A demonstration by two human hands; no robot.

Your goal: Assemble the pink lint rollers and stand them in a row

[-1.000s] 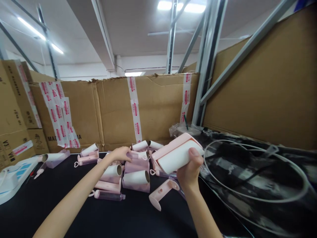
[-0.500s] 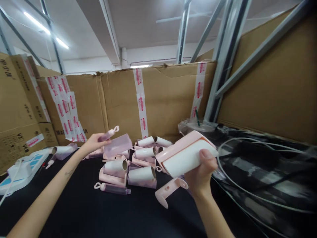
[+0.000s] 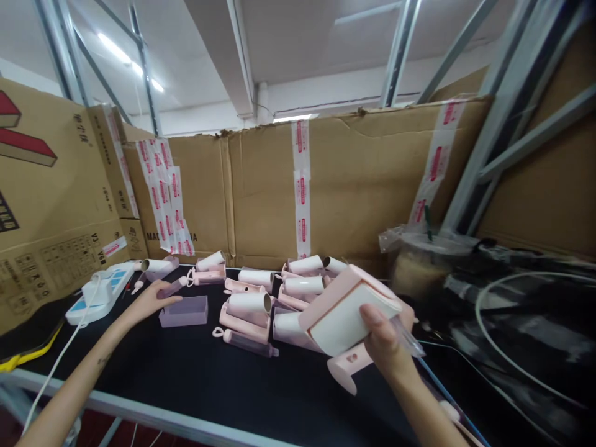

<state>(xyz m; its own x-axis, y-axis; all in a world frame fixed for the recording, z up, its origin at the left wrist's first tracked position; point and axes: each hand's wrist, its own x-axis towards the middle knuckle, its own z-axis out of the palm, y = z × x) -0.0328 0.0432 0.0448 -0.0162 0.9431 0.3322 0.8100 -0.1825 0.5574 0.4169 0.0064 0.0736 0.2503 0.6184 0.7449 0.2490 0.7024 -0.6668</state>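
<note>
Right hand (image 3: 390, 341), five o'clock, grips a roll-filled holder (image 3: 342, 313); left hand (image 3: 148, 302), eight, pinches a tube (image 3: 173, 287); six-o'clock rolls (image 3: 305, 285) seem unfitted.

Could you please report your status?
Left hand holding purple tube, purple tray close by. Right hand gripping pink holder with white roll. Pink bracket partly hidden.

The left hand (image 3: 153, 299) has brought the tray (image 3: 184, 312) from among the rolls (image 3: 305, 285) to nearer the bench's (image 3: 195, 372) left edge, lowering the tube (image 3: 174, 287) too; the bench's front edge has come into view
</note>
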